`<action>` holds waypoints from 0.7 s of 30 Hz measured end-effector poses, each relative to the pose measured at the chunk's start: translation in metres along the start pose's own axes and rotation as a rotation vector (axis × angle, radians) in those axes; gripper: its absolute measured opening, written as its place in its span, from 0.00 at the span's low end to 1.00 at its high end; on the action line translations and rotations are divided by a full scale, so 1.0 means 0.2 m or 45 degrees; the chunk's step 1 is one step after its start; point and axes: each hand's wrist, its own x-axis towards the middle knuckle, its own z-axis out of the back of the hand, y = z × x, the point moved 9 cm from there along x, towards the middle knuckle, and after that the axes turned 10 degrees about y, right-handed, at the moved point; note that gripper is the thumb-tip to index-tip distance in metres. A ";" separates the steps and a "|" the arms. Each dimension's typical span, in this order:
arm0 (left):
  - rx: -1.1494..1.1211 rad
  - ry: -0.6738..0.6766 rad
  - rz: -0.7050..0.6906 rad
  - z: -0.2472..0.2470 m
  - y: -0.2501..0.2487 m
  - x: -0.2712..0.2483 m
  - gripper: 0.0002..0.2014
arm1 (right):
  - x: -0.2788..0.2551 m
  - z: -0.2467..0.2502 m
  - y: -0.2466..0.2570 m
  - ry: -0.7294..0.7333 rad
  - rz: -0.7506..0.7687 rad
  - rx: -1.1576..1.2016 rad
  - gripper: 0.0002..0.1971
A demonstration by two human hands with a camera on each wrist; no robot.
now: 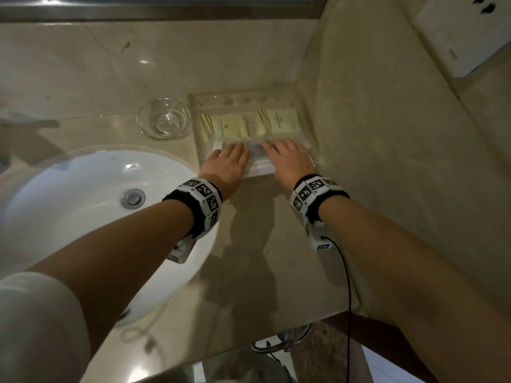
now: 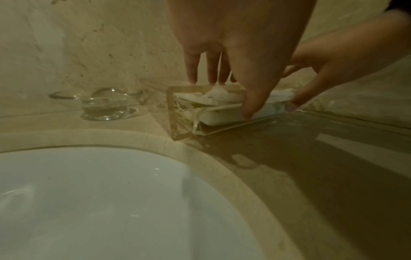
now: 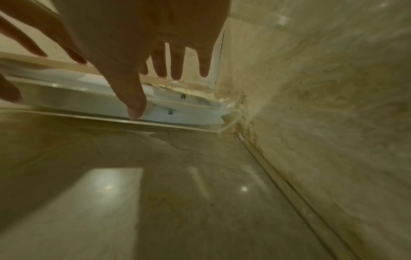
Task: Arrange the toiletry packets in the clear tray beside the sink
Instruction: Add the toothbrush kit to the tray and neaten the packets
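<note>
The clear tray (image 1: 197, 139) stands on the counter in the corner by the right wall. Yellow toiletry packets (image 1: 224, 125) lie in two fanned piles across its back half. White packets (image 1: 260, 168) fill the front half. My left hand (image 1: 232, 153) and right hand (image 1: 282, 152) lie side by side on the white packets, fingers straight and pressing down. In the left wrist view the left hand (image 2: 240, 84) has its thumb against the tray's front wall (image 2: 175, 114) over the white packets (image 2: 222, 117). The right hand (image 3: 138, 82) rests likewise on the white packets (image 3: 89, 95).
A glass bowl (image 1: 163, 118) stands just left of the tray. The white sink (image 1: 83, 217) with its drain (image 1: 133, 197) lies front left. The marble wall (image 1: 387, 134) rises right beside the tray, and a socket plate (image 1: 464, 31) sits high on it.
</note>
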 end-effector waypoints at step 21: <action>-0.171 -0.087 -0.011 0.02 0.09 0.08 0.30 | 0.07 0.05 -0.03 -0.019 0.054 0.058 0.31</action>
